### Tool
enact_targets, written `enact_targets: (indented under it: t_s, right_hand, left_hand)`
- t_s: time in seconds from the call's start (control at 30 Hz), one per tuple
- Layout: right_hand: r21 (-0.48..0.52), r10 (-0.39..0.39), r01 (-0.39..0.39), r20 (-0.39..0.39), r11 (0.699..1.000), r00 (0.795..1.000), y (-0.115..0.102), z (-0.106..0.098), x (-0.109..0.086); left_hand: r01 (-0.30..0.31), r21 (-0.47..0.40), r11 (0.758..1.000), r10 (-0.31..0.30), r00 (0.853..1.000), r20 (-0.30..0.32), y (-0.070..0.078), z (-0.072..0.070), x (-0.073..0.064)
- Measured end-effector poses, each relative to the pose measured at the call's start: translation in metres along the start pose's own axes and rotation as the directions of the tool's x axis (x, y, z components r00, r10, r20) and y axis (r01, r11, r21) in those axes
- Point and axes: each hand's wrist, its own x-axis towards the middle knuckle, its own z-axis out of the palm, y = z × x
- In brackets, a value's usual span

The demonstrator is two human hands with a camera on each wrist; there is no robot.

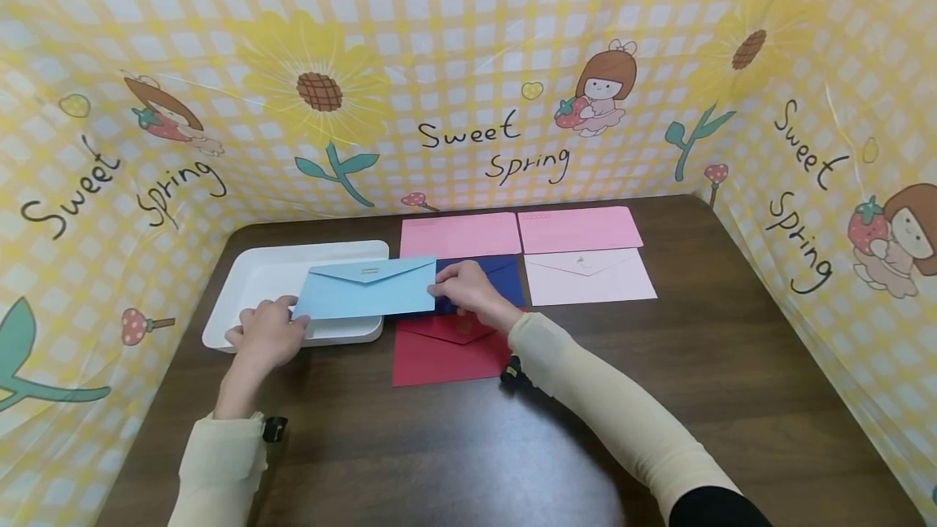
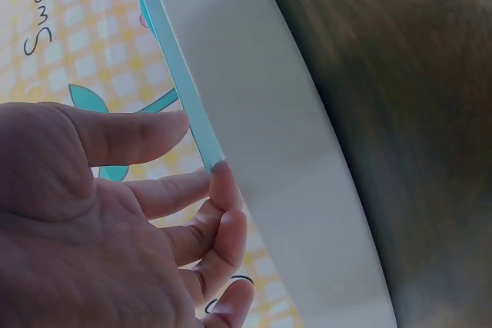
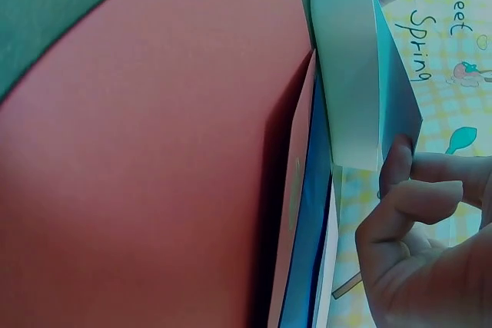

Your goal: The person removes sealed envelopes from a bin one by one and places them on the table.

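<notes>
A light blue envelope (image 1: 369,295), flap upward, overlaps the right part of a white tray (image 1: 256,271) in the head view. My left hand (image 1: 267,332) has its thumb and index finger at the envelope's left corner, and the left wrist view shows these fingertips (image 2: 221,178) on its thin edge. At the opposite end, my right hand (image 1: 472,289) pinches the right edge between thumb and fingers. Beneath the right hand lie a dark blue envelope (image 1: 498,271) and a red envelope (image 1: 446,356), both partly covered.
Two pink envelopes (image 1: 461,236) lie side by side along the back of the dark wooden table (image 1: 410,446). A pale pink envelope (image 1: 593,283) is right of the dark blue one. Yellow checked cloth (image 1: 468,47) walls the table's back and sides.
</notes>
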Motion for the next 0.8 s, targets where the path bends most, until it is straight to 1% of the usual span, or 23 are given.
enact_targets:
  t_s: [0.4, 0.63, 0.8]
  right_hand:
    - [0.018, 0.011, -0.01, -0.021, 1.0, 1.0, 0.002, -0.007, -0.004]
    - [0.035, 0.021, -0.02, -0.021, 0.999, 1.0, 0.005, -0.014, -0.006]
    - [0.048, 0.017, -0.016, -0.016, 0.999, 1.0, 0.007, -0.018, -0.008]
  left_hand:
    - [-0.027, 0.002, 1.0, 0.027, 1.0, -0.003, 0.007, 0.002, -0.001]
    - [-0.03, 0.009, 1.0, 0.03, 0.999, 0.033, 0.016, 0.001, -0.003]
    - [-0.037, 0.003, 0.999, 0.036, 0.998, 0.042, 0.018, 0.003, -0.002]
